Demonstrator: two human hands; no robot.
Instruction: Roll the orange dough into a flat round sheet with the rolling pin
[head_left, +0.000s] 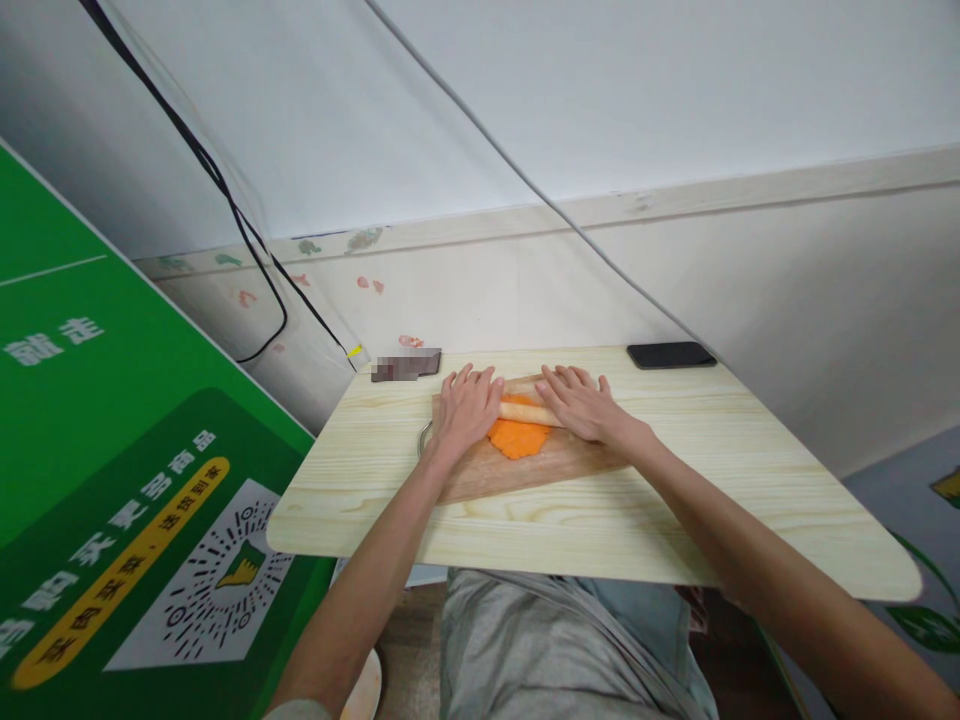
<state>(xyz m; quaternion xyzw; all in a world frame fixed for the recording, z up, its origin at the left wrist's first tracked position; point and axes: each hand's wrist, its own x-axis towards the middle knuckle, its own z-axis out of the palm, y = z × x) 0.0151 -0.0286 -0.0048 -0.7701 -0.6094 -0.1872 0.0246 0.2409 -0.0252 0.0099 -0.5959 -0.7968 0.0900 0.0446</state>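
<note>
A light wooden rolling pin (526, 412) lies crosswise over a flattened sheet of orange dough (519, 440). Beneath the dough is a wooden cutting board (480, 483) with a metal ring handle (424, 440) at its left end. My left hand (469, 405) rests flat over the pin's left end, fingers stretched forward. Over the right end lies my right hand (586, 403), palm down with its fingers extended and spread. Both palms press on the pin without fingers wrapped round it, and they hide its two ends.
The pale wood-grain table (345, 500) stands against the wall. A black phone (671, 355) lies at its back right, and a dark, partly blurred-out flat object (420, 363) at the back left. Cables (525, 180) run down the wall. A green printed panel (150, 450) stands left.
</note>
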